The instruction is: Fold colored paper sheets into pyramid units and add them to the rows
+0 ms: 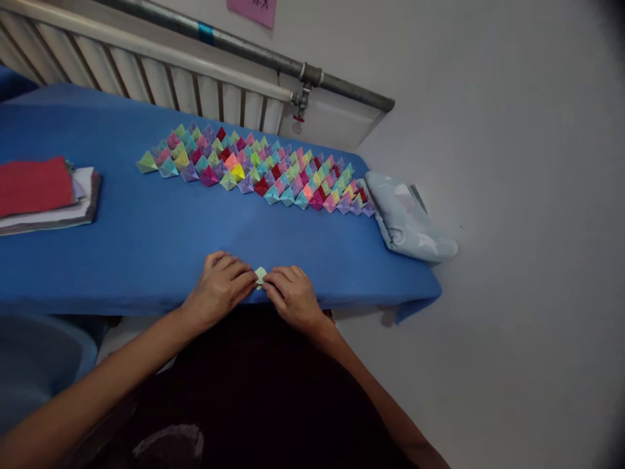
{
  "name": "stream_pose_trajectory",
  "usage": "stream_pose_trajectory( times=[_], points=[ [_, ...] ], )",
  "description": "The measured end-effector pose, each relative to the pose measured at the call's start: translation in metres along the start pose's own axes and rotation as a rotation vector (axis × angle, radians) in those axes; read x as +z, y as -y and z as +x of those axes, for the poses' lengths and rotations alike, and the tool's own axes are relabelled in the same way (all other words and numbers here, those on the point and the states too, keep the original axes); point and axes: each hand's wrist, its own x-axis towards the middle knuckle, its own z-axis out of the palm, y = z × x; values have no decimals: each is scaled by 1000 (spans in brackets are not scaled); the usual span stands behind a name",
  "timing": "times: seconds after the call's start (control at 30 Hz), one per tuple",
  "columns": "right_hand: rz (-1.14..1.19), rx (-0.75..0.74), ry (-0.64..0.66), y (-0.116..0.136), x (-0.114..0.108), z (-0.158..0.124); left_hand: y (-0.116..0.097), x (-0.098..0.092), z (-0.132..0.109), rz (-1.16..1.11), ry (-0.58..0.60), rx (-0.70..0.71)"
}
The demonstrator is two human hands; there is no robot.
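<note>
Head view looks down on a long table covered in blue cloth (146,241), set against a white ribbed radiator (146,78) at 11 o'clock. A grey metal pipe (342,85) runs above the radiator, and a plain pale surface fills the 3 o'clock side. At 12 o'clock a pink paper note (254,10) carries dark marks too small to read.

At 6 o'clock on the table's near edge, the left hand (222,286) and right hand (293,296) meet, fingertips pinched on a small pale green folded paper piece (260,275). Rows of many-coloured folded paper pyramids (258,166) lie at 12 o'clock of the hands. A stack of paper sheets with a red top (43,192) sits at 9 o'clock, and a pale blue patterned fabric pouch (407,221) at 2 o'clock.
</note>
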Motion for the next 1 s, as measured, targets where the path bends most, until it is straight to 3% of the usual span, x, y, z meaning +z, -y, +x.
stream_pose_trajectory(
  times=[0.27,0.53,1.0],
  points=[
    [26,28,-53,1,2,1,0,1,1,-46,44,-98],
    [94,140,-76,5,1,6,2,6,5,-88,188,-360],
    [102,278,-41,12,-1,14,-2,4,13,-136,247,-469]
  ],
)
